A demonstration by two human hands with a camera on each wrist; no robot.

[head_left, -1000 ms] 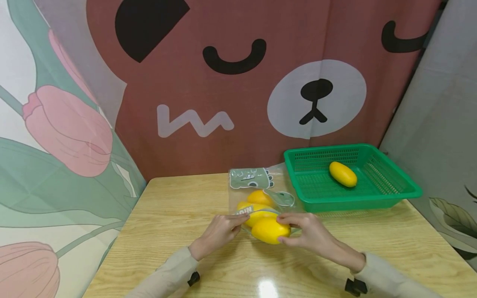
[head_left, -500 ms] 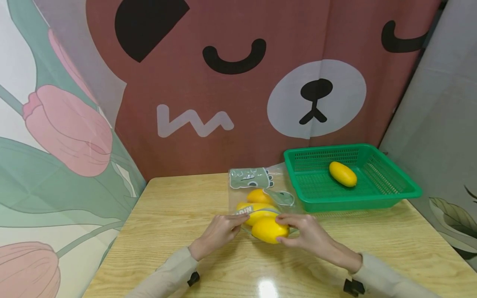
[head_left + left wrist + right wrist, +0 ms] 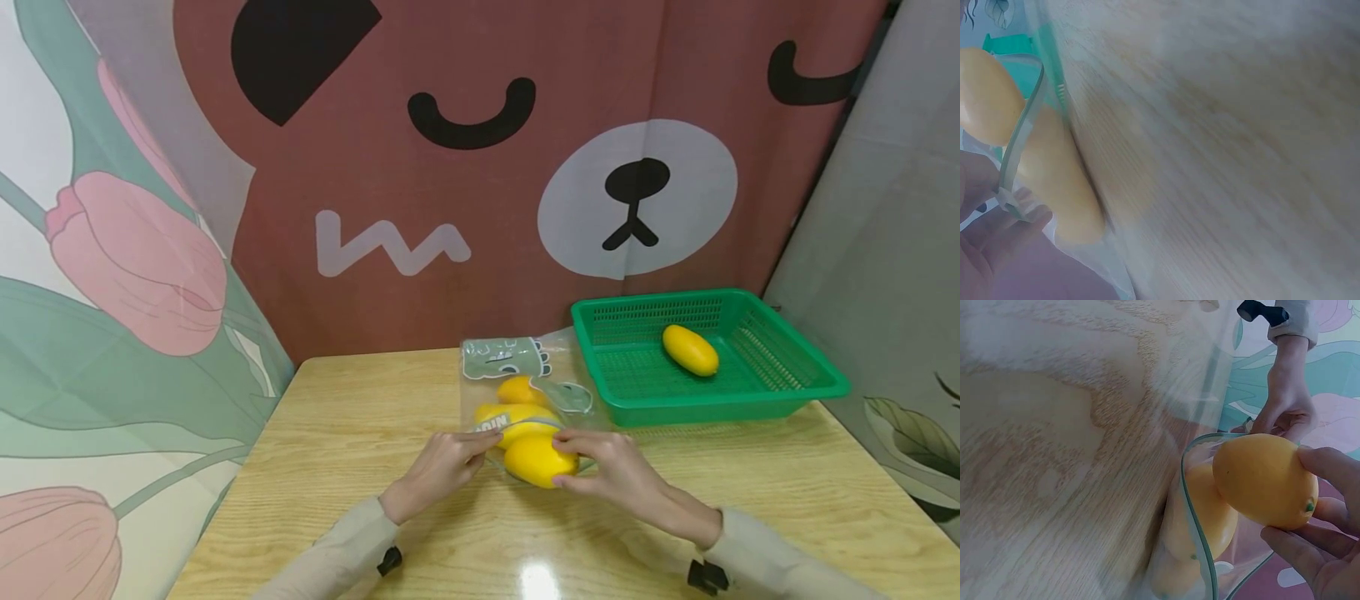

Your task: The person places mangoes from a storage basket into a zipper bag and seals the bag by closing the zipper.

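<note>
My right hand (image 3: 618, 467) holds a smooth yellow mango (image 3: 540, 462) by its right end, between thumb and fingers. In the right wrist view that mango (image 3: 1266, 478) shows a small green stem nub and lies across the mouth of a clear zip bag (image 3: 506, 358). With thumb and fingers, my left hand (image 3: 442, 467) pinches the bag's left rim. In the left wrist view the zip strip (image 3: 1022, 122) bows outward, keeping the mouth apart. Several yellow mangoes (image 3: 521, 390) lie inside the bag, partly hidden by its printed film and the held one.
A green slotted plastic basket (image 3: 720, 411) stands at the back right, close against the bag. One yellow mango (image 3: 690, 350) lies in it. The wooden table (image 3: 352, 425) ends at a reddish-brown bear-print curtain (image 3: 480, 300) behind.
My right hand has shifted slightly left with the mango, bringing it a little further over the bag's mouth. The left hand stays in place on the rim.
</note>
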